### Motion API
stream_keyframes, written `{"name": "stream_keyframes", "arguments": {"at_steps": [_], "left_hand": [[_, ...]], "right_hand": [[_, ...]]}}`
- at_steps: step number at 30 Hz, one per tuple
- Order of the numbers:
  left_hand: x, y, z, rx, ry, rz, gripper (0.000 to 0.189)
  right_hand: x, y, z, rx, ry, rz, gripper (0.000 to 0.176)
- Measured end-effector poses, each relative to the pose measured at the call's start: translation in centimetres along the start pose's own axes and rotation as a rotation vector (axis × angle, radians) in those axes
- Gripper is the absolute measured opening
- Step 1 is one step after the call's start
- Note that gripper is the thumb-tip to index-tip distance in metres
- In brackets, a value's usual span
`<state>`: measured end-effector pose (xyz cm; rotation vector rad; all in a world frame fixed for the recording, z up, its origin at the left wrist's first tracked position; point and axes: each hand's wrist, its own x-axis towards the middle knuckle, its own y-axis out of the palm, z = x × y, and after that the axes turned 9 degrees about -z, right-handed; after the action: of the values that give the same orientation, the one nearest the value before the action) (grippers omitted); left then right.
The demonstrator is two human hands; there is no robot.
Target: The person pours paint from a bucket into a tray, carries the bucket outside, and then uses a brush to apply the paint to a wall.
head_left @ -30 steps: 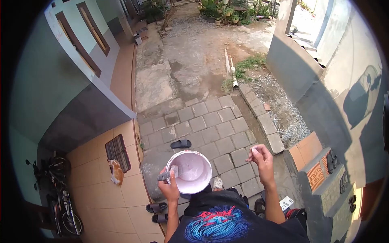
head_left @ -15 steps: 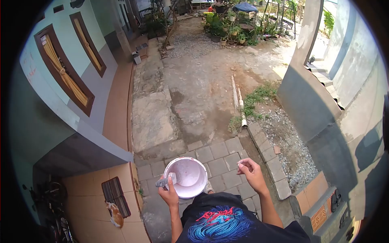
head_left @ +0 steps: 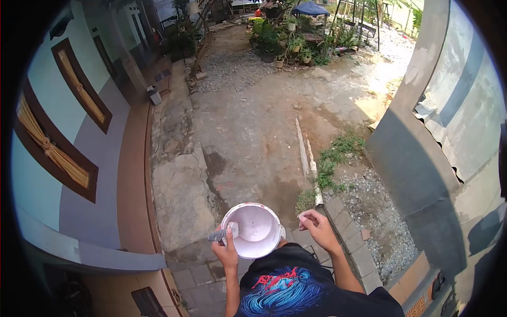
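My left hand is closed on the left rim of a white bucket and, under the thumb, on a putty knife. The knife's grey handle sticks out to the left, and its pale blade lies over the bucket's inner edge. Pale pinkish-white residue coats the inside of the bucket, which is tilted towards me in front of my shirt. To the right of the bucket and apart from it, my right hand is raised with fingertips pinched together. Whether anything small is between them I cannot make out.
Grey paving blocks lie below, with a concrete path ahead. A house wall with curtained windows runs along the left. White pipes, grass and gravel border the right, beside a grey wall. Potted plants stand far ahead.
The view has shifted forward along the path; the cat and most of the tiled porch have left the frame. My left hand keeps the bucket and putty knife. My right hand stays pinched, slightly nearer the bucket.
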<state>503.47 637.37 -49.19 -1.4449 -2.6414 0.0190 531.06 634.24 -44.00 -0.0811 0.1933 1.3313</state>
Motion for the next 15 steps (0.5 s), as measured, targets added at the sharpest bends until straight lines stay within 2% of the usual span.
{"name": "stream_keyframes", "arguments": {"at_steps": [3, 6, 8, 13, 15], "left_hand": [[6.3, 7.5, 0.1, -0.095, -0.015, -0.093, 0.036], [12.5, 13.1, -1.4, -0.096, -0.047, -0.131, 0.036], [16.7, 16.2, -1.7, -0.07, -0.09, -0.137, 0.036], [29.2, 26.3, 0.8, -0.103, -0.022, -0.15, 0.035], [34.9, 30.4, 2.8, -0.11, -0.017, -0.181, 0.036]], "right_hand": [[12.2, -0.1, 3.7, -0.022, -0.064, 0.018, 0.018], [22.0, 0.7, 7.7, -0.063, -0.033, 0.039, 0.018], [28.0, 1.7, 9.7, -0.11, -0.094, 0.078, 0.018], [44.5, 3.2, 8.1, -0.126, -0.108, 0.112, 0.02], [51.4, 3.1, 5.8, -0.109, -0.007, 0.03, 0.02]]}}
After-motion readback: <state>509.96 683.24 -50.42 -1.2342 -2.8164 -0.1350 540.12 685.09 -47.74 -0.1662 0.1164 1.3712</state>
